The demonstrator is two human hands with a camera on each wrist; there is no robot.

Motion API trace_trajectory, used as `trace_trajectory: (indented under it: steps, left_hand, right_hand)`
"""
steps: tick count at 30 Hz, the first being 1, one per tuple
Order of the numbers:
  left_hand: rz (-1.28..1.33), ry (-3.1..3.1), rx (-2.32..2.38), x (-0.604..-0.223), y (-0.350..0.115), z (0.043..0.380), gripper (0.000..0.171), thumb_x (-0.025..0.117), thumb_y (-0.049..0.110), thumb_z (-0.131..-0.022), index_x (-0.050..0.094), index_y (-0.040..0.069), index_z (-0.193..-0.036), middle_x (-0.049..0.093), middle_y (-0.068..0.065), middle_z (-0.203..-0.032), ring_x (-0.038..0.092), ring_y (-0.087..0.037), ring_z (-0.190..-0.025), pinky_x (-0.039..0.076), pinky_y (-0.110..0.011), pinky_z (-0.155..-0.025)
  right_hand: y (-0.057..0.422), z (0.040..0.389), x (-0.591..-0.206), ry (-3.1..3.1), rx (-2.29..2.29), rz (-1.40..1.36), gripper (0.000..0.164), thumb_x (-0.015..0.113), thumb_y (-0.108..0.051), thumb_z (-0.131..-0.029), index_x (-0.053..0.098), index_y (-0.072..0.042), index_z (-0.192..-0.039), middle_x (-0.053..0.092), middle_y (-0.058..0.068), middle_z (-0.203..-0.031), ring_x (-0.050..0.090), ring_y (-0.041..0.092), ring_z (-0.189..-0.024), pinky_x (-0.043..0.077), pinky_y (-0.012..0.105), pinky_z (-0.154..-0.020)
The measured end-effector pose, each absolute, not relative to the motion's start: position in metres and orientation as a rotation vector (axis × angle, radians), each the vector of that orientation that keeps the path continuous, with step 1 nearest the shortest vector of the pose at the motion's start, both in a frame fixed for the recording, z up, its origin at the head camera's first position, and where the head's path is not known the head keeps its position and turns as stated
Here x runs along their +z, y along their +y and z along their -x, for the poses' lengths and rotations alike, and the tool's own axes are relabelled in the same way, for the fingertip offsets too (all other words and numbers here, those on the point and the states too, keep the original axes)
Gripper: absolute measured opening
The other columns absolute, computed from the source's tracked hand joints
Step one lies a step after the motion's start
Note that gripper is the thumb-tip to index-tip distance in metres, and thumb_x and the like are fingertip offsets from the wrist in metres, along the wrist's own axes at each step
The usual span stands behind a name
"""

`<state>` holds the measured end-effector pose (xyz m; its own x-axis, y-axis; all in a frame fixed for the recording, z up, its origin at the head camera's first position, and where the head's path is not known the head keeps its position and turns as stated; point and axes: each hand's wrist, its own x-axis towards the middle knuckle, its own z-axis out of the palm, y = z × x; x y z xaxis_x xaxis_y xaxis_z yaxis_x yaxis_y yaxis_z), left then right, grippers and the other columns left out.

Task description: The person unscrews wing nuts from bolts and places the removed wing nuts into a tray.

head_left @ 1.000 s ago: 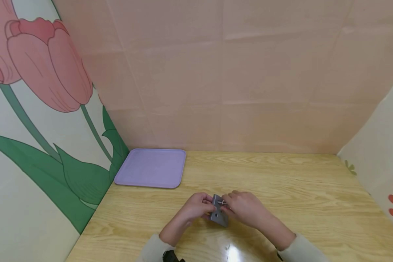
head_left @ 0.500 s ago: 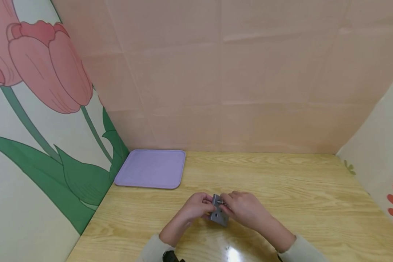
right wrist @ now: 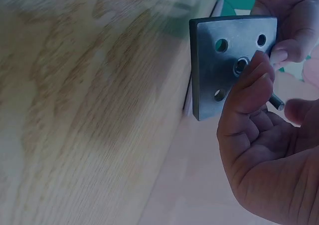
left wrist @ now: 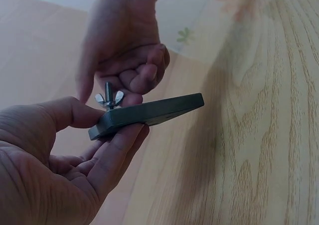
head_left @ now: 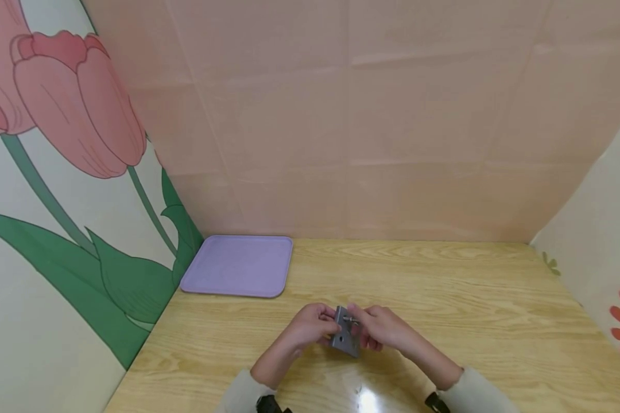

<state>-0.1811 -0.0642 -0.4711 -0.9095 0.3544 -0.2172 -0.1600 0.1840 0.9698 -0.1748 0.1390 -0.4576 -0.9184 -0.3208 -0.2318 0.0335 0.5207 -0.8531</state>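
Observation:
My left hand grips a grey metal plate by one end, thumb on one face and fingers on the other. Round holes and a raised central ring show on the plate in the right wrist view. A threaded bolt stands out from the plate near my left thumb, with a silver wing nut low on it, close to the plate. My right hand is around the bolt, its thumb parted from the loosely curled fingers. In the right wrist view its index finger overlaps the plate and hides the wing nut.
A purple tray lies at the back left of the wooden table. A pinkish cloth backdrop rises behind the table. Walls printed with flowers stand at the left and right.
My right hand has parted its thumb and fingers from the wing nut and turned, its fingers now lower beside the plate. My left hand and the plate stay nearly still.

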Motion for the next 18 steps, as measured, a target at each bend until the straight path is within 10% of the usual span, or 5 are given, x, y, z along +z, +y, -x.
trace_trajectory:
  steps: [18]
  left_hand:
    - [-0.169, 2.059, 1.782, -0.4728, -0.0664, 0.1828, 0.022, 0.068, -0.002, -0.084, 0.064, -0.007, -0.105, 0.07, -0.009, -0.086, 0.068, -0.019, -0.079, 0.062, -0.037, -0.066]
  right_hand:
    - [0.1337, 0.1783, -0.4626, 2.376, -1.361, 0.207, 0.06, 0.045, -0.054, -0.104, 0.066, -0.005, -0.077, 0.059, 0.004, -0.06, 0.049, 0.013, -0.049, 0.041, 0.026, -0.046]
